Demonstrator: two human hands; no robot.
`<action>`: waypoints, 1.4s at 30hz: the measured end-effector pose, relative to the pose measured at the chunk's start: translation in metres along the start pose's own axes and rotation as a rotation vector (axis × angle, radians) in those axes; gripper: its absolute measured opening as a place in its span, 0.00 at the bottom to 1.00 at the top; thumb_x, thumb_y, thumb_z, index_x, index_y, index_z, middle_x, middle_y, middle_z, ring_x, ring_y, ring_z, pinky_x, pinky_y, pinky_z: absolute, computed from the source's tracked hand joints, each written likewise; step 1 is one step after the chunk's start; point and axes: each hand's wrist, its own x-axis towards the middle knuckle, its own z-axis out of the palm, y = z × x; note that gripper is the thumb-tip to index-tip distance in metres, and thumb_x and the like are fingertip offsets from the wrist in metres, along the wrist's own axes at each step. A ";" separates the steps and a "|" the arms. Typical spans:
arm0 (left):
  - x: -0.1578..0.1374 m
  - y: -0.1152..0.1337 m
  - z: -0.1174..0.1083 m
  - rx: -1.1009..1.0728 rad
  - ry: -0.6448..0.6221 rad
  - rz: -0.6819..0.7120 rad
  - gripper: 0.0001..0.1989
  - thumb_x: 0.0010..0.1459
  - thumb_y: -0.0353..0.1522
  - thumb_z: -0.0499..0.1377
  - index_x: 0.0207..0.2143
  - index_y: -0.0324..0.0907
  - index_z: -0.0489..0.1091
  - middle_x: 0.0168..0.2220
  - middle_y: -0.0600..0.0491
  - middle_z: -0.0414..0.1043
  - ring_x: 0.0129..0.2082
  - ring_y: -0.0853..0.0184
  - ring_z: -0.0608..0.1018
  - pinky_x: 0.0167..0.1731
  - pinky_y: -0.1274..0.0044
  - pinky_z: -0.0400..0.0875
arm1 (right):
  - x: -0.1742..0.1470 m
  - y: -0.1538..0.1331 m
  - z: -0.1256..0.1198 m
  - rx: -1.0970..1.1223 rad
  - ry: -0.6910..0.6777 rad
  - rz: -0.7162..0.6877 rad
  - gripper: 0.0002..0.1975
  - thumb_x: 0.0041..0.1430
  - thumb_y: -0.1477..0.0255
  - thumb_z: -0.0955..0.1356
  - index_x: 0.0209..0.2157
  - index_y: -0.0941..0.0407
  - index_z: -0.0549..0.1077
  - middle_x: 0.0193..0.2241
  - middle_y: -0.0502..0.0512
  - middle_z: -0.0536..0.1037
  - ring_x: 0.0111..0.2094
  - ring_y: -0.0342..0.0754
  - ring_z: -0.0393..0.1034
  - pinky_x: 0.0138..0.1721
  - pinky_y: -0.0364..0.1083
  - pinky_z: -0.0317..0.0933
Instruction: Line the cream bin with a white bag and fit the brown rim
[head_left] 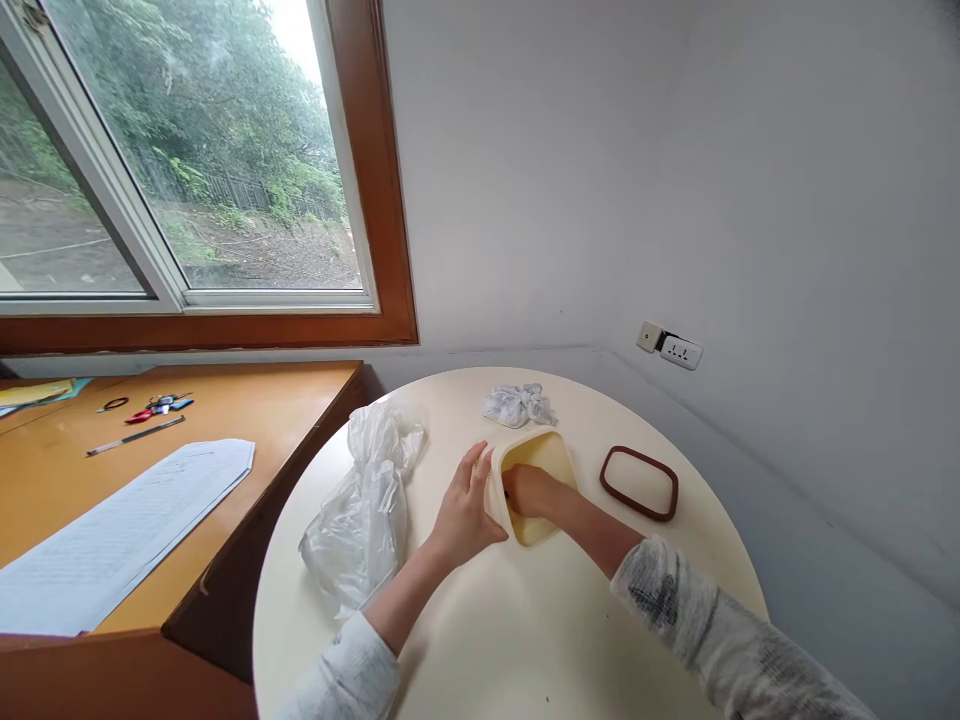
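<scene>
A small cream plastic bin lies tipped on the round table, its open mouth facing me. My left hand grips the bin's left side, thumb near the lower rim and fingers around the upper left edge. Inside the mouth is my right hand, its fingers bent towards the inner left wall and mostly hidden; whether they hold anything I cannot make out. To the right lies a brown rounded rectangular ring. A crumpled clear plastic bag is spread left of my left hand.
Behind the bin sits a knotted whitish plastic bag on the round cream table. At left, a wooden desk bears papers, a pen and keys. A wall socket is beyond the table.
</scene>
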 end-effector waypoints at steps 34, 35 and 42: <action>0.008 0.004 -0.006 -0.092 -0.089 -0.015 0.56 0.33 0.28 0.67 0.60 0.48 0.37 0.61 0.41 0.40 0.60 0.50 0.51 0.51 0.59 0.61 | -0.043 0.011 -0.009 0.385 -0.083 0.036 0.21 0.50 0.80 0.59 0.42 0.52 0.74 0.39 0.51 0.77 0.35 0.47 0.70 0.33 0.42 0.61; 0.008 0.003 -0.007 -0.095 -0.087 -0.019 0.56 0.33 0.27 0.67 0.60 0.48 0.37 0.61 0.41 0.40 0.60 0.50 0.51 0.51 0.60 0.61 | -0.042 0.011 -0.008 0.396 -0.083 0.027 0.21 0.50 0.81 0.59 0.42 0.52 0.74 0.39 0.50 0.77 0.36 0.47 0.70 0.33 0.41 0.60; 0.010 0.001 -0.014 -0.121 -0.059 -0.029 0.55 0.32 0.28 0.67 0.60 0.46 0.38 0.59 0.42 0.43 0.59 0.52 0.55 0.51 0.63 0.63 | -0.076 0.000 -0.019 0.612 0.034 -0.075 0.21 0.51 0.81 0.57 0.39 0.51 0.75 0.38 0.47 0.77 0.38 0.45 0.69 0.37 0.42 0.62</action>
